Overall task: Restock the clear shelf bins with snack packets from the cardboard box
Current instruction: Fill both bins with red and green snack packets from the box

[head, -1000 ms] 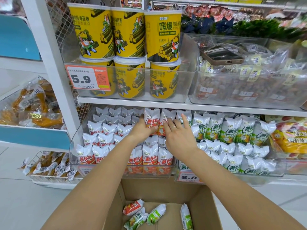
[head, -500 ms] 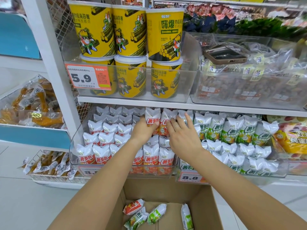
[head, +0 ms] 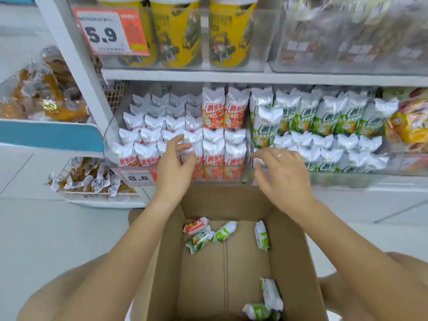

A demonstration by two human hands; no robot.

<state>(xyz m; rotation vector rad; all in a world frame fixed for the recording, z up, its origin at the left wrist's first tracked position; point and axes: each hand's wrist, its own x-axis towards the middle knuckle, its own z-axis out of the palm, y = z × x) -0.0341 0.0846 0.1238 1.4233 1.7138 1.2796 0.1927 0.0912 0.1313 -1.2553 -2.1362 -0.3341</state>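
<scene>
The clear bin [head: 108,144] on the lower shelf is packed with red-and-white snack packets [head: 213,107]. The bin to its right holds green-and-white packets [head: 305,117]. My left hand [head: 174,166] hovers in front of the red bin, fingers relaxed and holding nothing. Over the box's far edge my right hand [head: 281,172] is spread and also holds nothing. Below them the cardboard box [head: 294,262] stands open, with one red packet [head: 195,225] and several green packets [head: 224,231] lying on its floor.
Yellow tubs [head: 178,35] fill the bin on the shelf above, behind a 5.9 price tag [head: 108,31]. An 8.8 tag [head: 139,177] hangs on the lower shelf edge. A wire basket of small packets [head: 92,179] stands on the floor to the left.
Both hands have drawn back out of the red-packet bin and come down towards the box. The view has tilted down, showing more of the box's floor.
</scene>
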